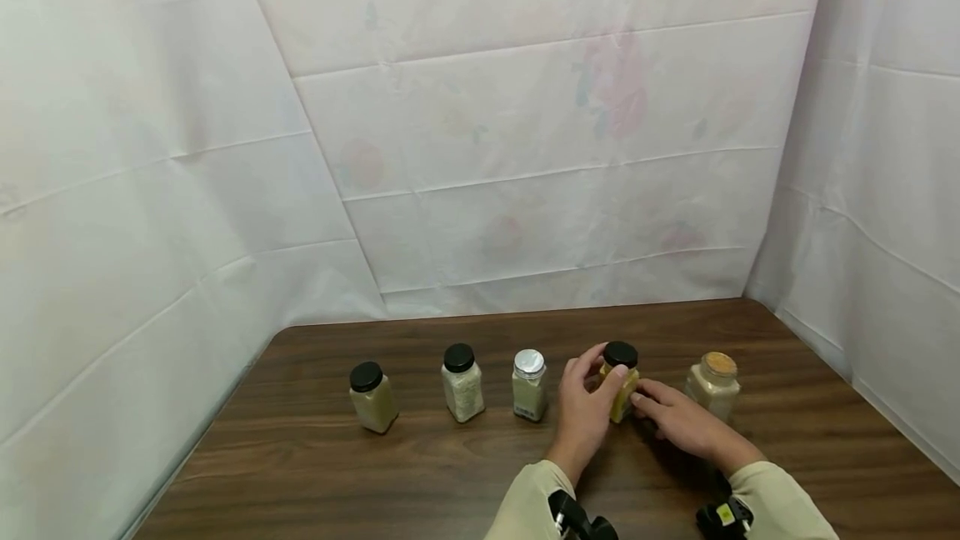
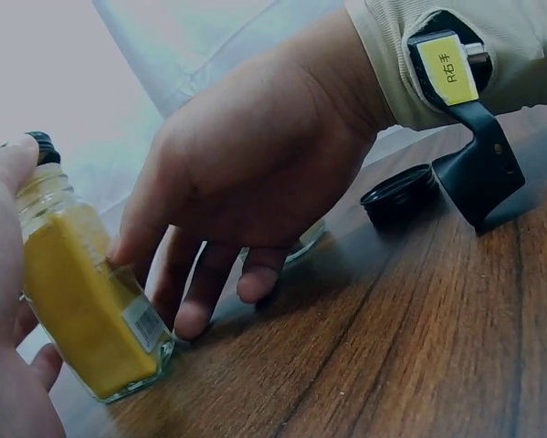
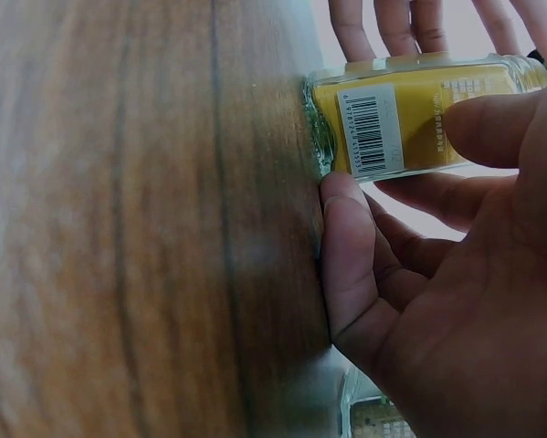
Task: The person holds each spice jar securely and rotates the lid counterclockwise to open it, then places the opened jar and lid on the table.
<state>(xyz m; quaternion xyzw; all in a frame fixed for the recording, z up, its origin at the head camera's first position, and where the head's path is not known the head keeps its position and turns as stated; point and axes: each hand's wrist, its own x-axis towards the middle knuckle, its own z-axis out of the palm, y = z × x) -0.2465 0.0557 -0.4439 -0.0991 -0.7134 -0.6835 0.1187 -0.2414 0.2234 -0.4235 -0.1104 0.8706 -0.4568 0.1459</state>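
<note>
A square glass jar of yellow powder [image 1: 622, 407] with a black lid [image 1: 620, 353] stands on or just at the table, between both hands. My left hand [image 1: 581, 407] grips it from the left, thumb up by the neck and lid in the left wrist view. From the right, my right hand [image 1: 678, 423] holds the lower part; its thumb [image 3: 492, 130] lies on the face beside a barcode label [image 3: 372, 130], with other fingers underneath. Just right of that hand is a jar with a tan top [image 1: 712, 386]. A loose black lid [image 2: 399, 195] lies on the table near the right wrist.
To the left stand a silver-topped jar [image 1: 529, 390] and two black-lidded jars, one pale [image 1: 463, 390] and one greenish [image 1: 373, 402]. The brown wood-grain table [image 1: 315, 473] is bordered by white cloth walls [image 1: 525, 140]. Camera mounts [image 1: 726, 517] sit on both wrists.
</note>
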